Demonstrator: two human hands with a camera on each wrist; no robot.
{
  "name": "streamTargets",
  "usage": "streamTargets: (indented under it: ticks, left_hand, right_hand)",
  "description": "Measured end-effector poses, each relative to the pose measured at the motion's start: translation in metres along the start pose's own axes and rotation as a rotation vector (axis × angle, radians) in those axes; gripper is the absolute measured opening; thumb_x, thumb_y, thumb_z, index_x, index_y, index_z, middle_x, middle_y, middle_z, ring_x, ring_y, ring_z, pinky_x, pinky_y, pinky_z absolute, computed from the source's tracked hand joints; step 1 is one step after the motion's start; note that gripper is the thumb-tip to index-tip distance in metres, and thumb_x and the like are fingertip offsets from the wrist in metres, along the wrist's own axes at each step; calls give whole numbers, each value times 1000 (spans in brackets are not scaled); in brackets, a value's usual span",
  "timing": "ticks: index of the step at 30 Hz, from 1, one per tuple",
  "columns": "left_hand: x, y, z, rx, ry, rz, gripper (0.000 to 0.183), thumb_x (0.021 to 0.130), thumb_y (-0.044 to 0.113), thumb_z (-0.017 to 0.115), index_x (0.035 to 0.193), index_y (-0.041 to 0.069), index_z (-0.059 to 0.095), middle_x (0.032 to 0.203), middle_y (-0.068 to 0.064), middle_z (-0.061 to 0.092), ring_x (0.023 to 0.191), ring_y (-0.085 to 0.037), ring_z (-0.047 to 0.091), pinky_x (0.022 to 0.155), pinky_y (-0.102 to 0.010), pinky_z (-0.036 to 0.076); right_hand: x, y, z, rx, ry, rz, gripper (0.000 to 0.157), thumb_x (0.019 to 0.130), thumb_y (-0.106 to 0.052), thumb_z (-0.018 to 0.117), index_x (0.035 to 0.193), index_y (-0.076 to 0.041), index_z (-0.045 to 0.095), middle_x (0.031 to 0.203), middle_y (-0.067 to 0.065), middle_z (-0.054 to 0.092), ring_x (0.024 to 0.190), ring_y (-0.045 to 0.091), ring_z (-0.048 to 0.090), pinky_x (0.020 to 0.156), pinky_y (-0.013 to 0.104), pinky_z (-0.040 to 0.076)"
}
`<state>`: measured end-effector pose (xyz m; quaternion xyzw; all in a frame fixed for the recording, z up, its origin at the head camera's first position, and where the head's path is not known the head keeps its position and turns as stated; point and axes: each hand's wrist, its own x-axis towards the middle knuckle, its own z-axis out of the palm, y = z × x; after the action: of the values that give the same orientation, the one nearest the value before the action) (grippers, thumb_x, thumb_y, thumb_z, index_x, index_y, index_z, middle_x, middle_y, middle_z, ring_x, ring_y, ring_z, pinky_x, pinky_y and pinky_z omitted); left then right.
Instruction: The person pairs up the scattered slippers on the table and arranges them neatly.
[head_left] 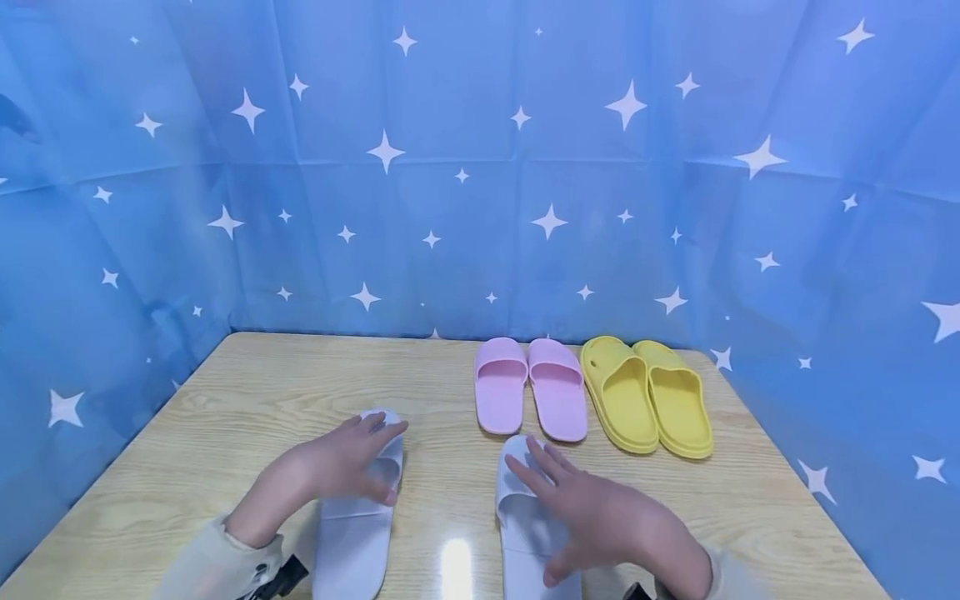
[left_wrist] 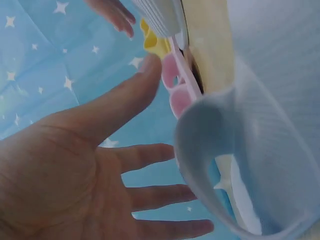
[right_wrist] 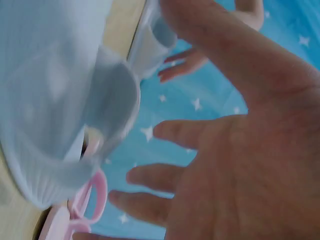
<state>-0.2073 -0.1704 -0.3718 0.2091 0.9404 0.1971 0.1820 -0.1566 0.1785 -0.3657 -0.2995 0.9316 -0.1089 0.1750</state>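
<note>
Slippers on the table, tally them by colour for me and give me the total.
Pale grey slide slippers: 2
Pink slide slippers: 2
Yellow closed-toe slippers: 2
Total: 6

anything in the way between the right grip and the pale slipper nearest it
Nothing visible stands between the right grip and that pale slipper; the right wrist view shows only a gap. The pink slippers lie past its toe.
</note>
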Motion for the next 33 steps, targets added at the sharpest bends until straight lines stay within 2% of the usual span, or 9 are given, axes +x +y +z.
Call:
streamTargets:
  ticks: [2, 5, 8, 11, 15, 19, 24, 27, 33]
  left_hand:
    - [-3, 4, 2, 10, -28, -27, 96, 84, 42, 84, 162, 13, 35, 169, -28, 20, 153, -58, 16, 119, -75, 24]
    - [-3, 9, 5, 29, -39, -57, 100, 81, 40, 87, 162, 13, 34, 171, -26, 18, 155, -56, 15, 119, -73, 26]
    - [-2, 11, 6, 65, -42, -84, 110, 74, 35, 93, 163, 12, 32, 172, -23, 16, 156, -55, 15, 119, -71, 29]
    - [-3, 11, 7, 98, -59, -104, 128, 63, 31, 100, 165, 11, 25, 173, -22, 13, 156, -55, 13, 118, -70, 31]
    - [-5, 11, 11, 120, -86, -113, 143, 56, 28, 103, 167, 10, 14, 174, -21, 5, 156, -56, 8, 118, -69, 32]
    - [-4, 14, 17, 124, -93, -131, 149, 52, 22, 104, 167, 10, 10, 174, -21, 0, 156, -56, 2, 117, -71, 33]
    - [2, 20, 25, 142, -99, -154, 154, 50, 14, 104, 168, 15, 4, 173, -23, -8, 156, -57, -5, 107, -66, 47]
    - [4, 22, 27, 173, -87, -157, 153, 48, 13, 105, 167, 15, 9, 173, -24, -7, 156, -58, -4, 100, -63, 54]
    - [5, 20, 29, 191, -66, -160, 149, 46, 11, 104, 166, 10, 16, 173, -25, -5, 155, -59, -3, 97, -63, 55]
  right_hand:
    - [0, -6, 5, -13, -13, 21, 128, 67, -42, 96, 167, -27, 18, 175, 15, 6, 159, 41, 20, 109, 60, 48]
    - [2, -13, 12, -21, -41, 48, 126, 66, -40, 97, 166, -27, 21, 176, 13, 5, 160, 42, 15, 112, 65, 43]
    - [6, -18, 17, -13, -76, 71, 126, 67, -43, 97, 166, -27, 21, 176, 13, 2, 160, 43, 12, 111, 66, 44]
    - [10, -21, 22, 2, -99, 85, 127, 65, -52, 96, 166, -30, 21, 176, 14, -3, 160, 46, 8, 111, 72, 41]
    - [13, -23, 28, -29, -81, 65, 129, 62, -58, 95, 165, -29, 23, 175, 18, -3, 159, 49, 8, 109, 76, 38]
    - [14, -23, 33, -89, -45, 28, 129, 61, -58, 95, 165, -27, 24, 174, 20, 0, 158, 50, 11, 107, 76, 41]
    - [12, -25, 38, -155, 5, -50, 125, 66, -65, 89, 165, -26, 24, 174, 19, 6, 157, 49, 17, 107, 73, 43]
    - [12, -27, 39, -188, 15, -98, 123, 69, -65, 87, 166, -26, 22, 175, 18, 7, 157, 47, 20, 107, 70, 45]
    - [19, -35, 41, -246, 27, -154, 114, 79, -56, 85, 167, -25, 19, 175, 18, 9, 158, 45, 21, 109, 66, 46]
